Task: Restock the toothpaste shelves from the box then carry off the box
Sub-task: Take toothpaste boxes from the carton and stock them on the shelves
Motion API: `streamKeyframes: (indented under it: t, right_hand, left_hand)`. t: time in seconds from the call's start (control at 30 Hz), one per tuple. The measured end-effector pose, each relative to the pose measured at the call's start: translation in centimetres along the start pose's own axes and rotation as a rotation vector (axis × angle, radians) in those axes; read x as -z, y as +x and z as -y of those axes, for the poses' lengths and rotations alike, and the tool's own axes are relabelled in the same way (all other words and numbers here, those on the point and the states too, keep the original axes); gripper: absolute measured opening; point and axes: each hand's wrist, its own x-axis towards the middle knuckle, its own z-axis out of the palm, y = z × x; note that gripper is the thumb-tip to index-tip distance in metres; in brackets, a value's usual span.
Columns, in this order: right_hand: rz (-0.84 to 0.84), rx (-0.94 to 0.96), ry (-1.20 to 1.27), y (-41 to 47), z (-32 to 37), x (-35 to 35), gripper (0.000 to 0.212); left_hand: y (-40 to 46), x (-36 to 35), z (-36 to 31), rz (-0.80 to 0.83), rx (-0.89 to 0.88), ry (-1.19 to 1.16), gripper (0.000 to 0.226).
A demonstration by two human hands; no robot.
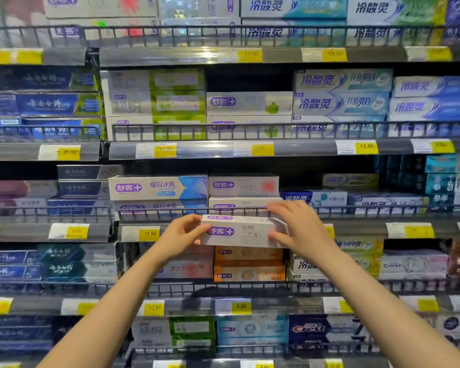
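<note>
I hold a white toothpaste carton (243, 231) with a purple logo level in front of the middle shelf's wire rail (191, 211). My left hand (182, 235) grips its left end and my right hand (298, 227) grips its right end. Just behind the rail lies a stack of matching white cartons (243, 193). The restocking box is out of view.
Several shelves of toothpaste cartons fill the view, each with a wire front rail and yellow price tags (149, 233). A blue-and-white carton (157, 187) sits left of the white stack. Orange cartons (248, 264) lie on the shelf below my hands. A dark gap (247, 78) shows on the shelf above.
</note>
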Motion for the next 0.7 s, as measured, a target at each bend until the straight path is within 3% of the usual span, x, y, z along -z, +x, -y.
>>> streamKeyframes:
  t: [0.1,0.27,0.43,0.57,0.7]
  right_hand:
    - [-0.106,0.277,-0.201,0.0,1.6,-1.2,0.067]
    - [-0.266,0.337,-0.237,2.1,1.0,-1.5,0.062]
    - [-0.304,0.396,-0.338,4.7,0.0,-1.4,0.057]
    - [-0.3,0.364,-0.378,6.9,-1.7,-1.9,0.057]
    - [-0.251,0.323,-0.393,8.5,-1.8,-2.8,0.062]
  left_hand:
    - [0.7,-0.6,-0.5,-0.022,0.025,-0.063,0.018]
    - [1.9,-0.6,-1.8,-0.064,0.005,-0.123,0.022]
    - [2.9,-0.3,-2.4,-0.221,-0.024,-0.144,0.021]
    - [2.8,1.1,0.3,-0.344,-0.171,0.33,0.032]
    - [2.2,1.7,2.8,-0.338,-0.253,0.669,0.063]
